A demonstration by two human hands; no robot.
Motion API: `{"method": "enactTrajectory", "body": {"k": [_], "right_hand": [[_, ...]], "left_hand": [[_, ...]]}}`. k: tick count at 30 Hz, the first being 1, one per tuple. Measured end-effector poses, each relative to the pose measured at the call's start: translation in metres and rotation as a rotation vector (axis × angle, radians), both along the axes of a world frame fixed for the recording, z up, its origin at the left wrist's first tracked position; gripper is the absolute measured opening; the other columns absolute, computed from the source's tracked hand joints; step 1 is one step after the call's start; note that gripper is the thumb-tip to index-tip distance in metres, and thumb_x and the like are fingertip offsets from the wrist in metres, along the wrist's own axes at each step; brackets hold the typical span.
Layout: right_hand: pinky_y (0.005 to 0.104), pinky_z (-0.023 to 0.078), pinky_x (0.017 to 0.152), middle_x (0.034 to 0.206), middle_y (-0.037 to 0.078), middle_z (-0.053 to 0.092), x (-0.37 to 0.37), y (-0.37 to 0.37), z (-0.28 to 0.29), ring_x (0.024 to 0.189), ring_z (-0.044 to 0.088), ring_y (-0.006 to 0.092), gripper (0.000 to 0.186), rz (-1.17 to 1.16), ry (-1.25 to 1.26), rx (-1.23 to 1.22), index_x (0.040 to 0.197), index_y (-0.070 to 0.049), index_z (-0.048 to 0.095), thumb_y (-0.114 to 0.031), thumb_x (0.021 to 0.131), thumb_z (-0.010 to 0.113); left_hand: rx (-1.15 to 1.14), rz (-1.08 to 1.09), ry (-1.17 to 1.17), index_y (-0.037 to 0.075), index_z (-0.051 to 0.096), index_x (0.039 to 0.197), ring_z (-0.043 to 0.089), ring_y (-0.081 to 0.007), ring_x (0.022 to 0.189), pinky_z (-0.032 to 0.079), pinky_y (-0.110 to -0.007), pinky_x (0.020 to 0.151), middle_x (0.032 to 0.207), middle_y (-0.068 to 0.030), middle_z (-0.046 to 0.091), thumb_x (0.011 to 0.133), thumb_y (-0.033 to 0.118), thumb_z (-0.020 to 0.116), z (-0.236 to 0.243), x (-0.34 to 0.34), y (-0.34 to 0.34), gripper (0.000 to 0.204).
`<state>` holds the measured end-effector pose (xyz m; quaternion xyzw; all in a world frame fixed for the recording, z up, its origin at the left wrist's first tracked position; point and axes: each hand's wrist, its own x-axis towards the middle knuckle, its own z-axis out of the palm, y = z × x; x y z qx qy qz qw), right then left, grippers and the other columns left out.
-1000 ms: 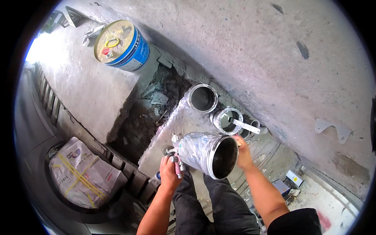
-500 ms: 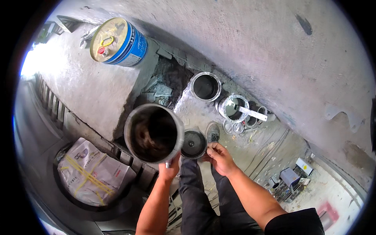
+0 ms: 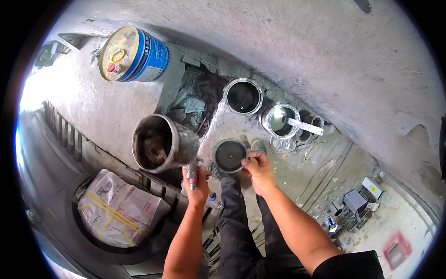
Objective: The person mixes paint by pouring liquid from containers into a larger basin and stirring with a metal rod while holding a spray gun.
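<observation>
My left hand (image 3: 197, 186) is closed round the metal handle of a spray gun (image 3: 192, 174). The gun's large grey cup (image 3: 188, 144) tilts to the left, with its mouth uncovered and a dark wet residue inside. My right hand (image 3: 260, 173) pinches the rim of a round dark lid (image 3: 230, 156) between thumb and fingers. A small knob or hole shows at the lid's middle. The lid is apart from the cup, to its right, above my shoes. My fingers partly hide its right edge.
Beyond the lid stand an open can of dark liquid (image 3: 242, 96) and a can (image 3: 280, 122) with a pale stirring stick (image 3: 304, 126) across it. A blue drum (image 3: 153, 56) lies far left. At left, a paper-covered wheel (image 3: 116, 209) belongs to a vehicle. Boxes (image 3: 355, 201) sit right.
The spray gun's cup has moved left and tipped over further to the left, baring its outer side. The lid has moved slightly farther away from me, still in my right hand.
</observation>
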<state>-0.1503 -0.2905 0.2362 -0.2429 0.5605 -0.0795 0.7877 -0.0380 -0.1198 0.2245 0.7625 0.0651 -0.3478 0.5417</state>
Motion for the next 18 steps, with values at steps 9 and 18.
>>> {"method": "enactTrajectory", "body": {"k": [9, 18], "right_hand": [[0.0269, 0.051, 0.065, 0.09, 0.004, 0.057, -0.043, -0.014, -0.035, 0.072, 0.058, 0.0113, 0.034, 0.052, 0.151, -0.085, 0.108, -0.002, 0.049, -0.005, 0.081, 0.07], [0.024, 0.048, 0.064, 0.089, 0.004, 0.058, -0.058, -0.018, -0.053, 0.072, 0.055, 0.0085, 0.035, 0.086, 0.203, -0.123, 0.107, 0.0, 0.052, -0.008, 0.079, 0.072]], "left_hand": [[0.066, 0.139, 0.103, 0.014, 0.046, 0.117, 0.048, -0.0099, 0.052, 0.037, -0.026, 0.043, 0.074, 0.0, 0.049, 0.093, 0.024, 0.06, -0.101, 0.068, -0.005, 0.03], [0.049, -0.008, 0.017, 0.009, 0.045, 0.104, 0.047, -0.0118, 0.045, 0.036, -0.028, 0.038, 0.065, -0.0022, 0.051, 0.091, 0.025, 0.062, -0.117, 0.068, 0.001, 0.027]]}}
